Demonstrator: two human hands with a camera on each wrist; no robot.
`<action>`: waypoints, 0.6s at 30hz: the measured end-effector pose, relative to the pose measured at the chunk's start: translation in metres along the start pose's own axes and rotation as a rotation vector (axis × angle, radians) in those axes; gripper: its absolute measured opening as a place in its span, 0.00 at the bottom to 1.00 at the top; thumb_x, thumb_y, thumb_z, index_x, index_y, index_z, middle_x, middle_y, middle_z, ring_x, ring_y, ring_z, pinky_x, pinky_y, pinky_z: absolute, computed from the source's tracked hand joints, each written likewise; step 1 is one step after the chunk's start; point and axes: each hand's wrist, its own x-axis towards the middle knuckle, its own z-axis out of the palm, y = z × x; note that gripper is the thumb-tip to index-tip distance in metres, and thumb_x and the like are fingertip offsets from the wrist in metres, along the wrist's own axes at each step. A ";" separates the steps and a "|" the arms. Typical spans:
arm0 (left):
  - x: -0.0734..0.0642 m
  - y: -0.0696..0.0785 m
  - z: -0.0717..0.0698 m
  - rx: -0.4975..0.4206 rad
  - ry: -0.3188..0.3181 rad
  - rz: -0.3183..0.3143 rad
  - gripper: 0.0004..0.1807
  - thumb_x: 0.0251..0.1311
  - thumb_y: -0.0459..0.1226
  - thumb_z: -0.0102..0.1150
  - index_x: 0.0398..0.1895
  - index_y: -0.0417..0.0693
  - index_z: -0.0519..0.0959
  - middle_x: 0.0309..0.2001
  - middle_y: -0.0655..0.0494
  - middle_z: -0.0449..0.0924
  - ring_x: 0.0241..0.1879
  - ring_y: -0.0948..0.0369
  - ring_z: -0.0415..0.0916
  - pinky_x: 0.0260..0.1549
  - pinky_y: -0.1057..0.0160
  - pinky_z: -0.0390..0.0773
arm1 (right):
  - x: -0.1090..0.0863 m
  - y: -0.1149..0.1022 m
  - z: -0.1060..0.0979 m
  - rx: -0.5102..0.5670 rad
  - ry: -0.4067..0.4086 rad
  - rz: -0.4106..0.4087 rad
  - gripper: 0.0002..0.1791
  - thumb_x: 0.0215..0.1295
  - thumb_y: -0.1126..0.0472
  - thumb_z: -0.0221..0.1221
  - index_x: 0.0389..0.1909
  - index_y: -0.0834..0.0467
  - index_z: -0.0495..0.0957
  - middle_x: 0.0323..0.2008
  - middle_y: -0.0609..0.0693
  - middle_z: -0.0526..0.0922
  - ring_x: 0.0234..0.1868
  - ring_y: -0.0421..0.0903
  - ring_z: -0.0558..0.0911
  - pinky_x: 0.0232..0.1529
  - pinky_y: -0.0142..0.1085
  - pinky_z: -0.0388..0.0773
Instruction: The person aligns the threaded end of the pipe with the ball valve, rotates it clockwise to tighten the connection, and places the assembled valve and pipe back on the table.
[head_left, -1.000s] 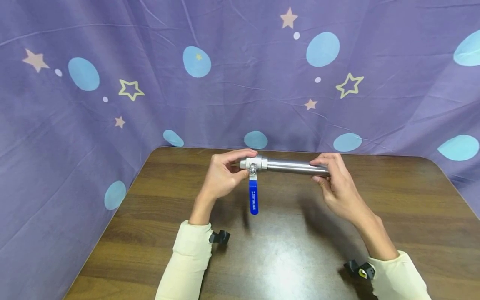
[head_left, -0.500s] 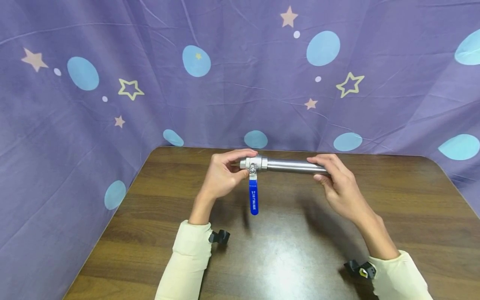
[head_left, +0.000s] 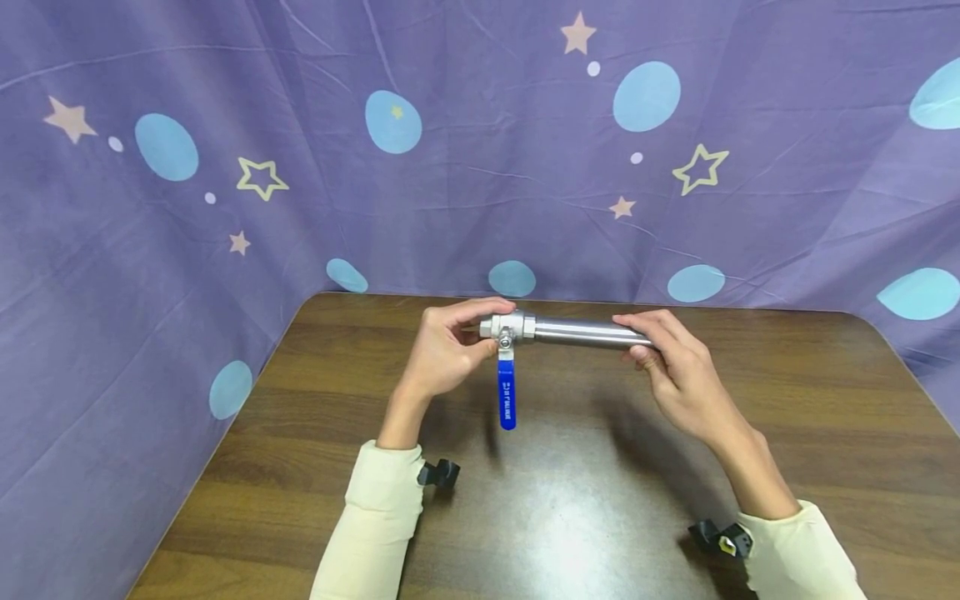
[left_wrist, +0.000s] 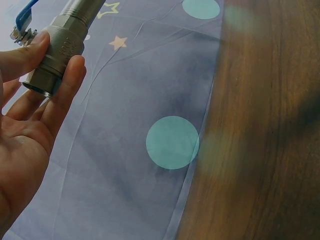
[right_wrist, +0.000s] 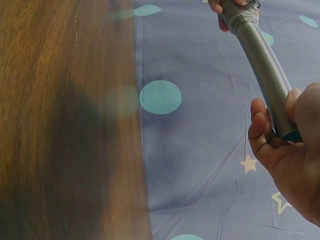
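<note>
In the head view a steel ball valve (head_left: 517, 325) with a blue lever handle (head_left: 507, 396) is joined to a straight steel pipe (head_left: 585, 332). My left hand (head_left: 446, 346) grips the valve body between thumb and fingers. The lever points toward me, square to the pipe. At the pipe's far right end, my right hand (head_left: 682, 375) pinches it with thumb and fingers. Valve and pipe are held level above the table. The left wrist view shows the valve's open hex end (left_wrist: 42, 82) near my palm. In the right wrist view the pipe's end (right_wrist: 287, 131) lies among my fingers.
Below is a brown wooden table (head_left: 300, 467), with shadows of the hands on it. Behind and to the left hangs a purple curtain (head_left: 480, 167) with stars and blue spots, close to the table's back edge. A small black device (head_left: 438, 475) sits at each wrist.
My right hand's fingers have shifted slightly left along the pipe and turned round its end. The left hand, the valve and its lever stay nearly still.
</note>
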 end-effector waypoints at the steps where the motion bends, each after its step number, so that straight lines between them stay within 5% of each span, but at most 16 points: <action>1: 0.000 0.000 0.000 -0.001 -0.001 0.001 0.24 0.50 0.14 0.65 0.53 0.31 0.87 0.57 0.35 0.88 0.47 0.67 0.86 0.46 0.57 0.93 | 0.000 0.000 0.000 -0.001 0.001 -0.003 0.27 0.65 0.81 0.62 0.64 0.61 0.83 0.48 0.52 0.85 0.36 0.39 0.82 0.38 0.17 0.76; 8: 0.000 -0.001 0.000 -0.008 0.000 0.000 0.25 0.49 0.14 0.64 0.54 0.30 0.87 0.57 0.35 0.88 0.48 0.67 0.86 0.47 0.62 0.92 | 0.000 -0.001 -0.001 0.005 0.004 -0.011 0.30 0.65 0.81 0.62 0.67 0.61 0.80 0.53 0.54 0.86 0.35 0.33 0.79 0.37 0.18 0.76; 13: 0.000 -0.001 0.001 0.001 0.001 -0.007 0.25 0.50 0.14 0.64 0.54 0.30 0.87 0.57 0.36 0.88 0.46 0.67 0.85 0.45 0.61 0.93 | -0.001 0.000 -0.001 -0.011 -0.013 0.028 0.37 0.64 0.79 0.66 0.75 0.60 0.74 0.68 0.58 0.79 0.50 0.33 0.78 0.41 0.18 0.75; 18: 0.000 -0.001 0.001 0.010 0.006 -0.008 0.26 0.49 0.14 0.64 0.54 0.31 0.87 0.56 0.36 0.88 0.46 0.66 0.85 0.44 0.62 0.93 | -0.001 0.001 0.001 -0.024 -0.026 -0.002 0.35 0.62 0.79 0.68 0.72 0.62 0.76 0.71 0.61 0.75 0.67 0.45 0.76 0.62 0.17 0.73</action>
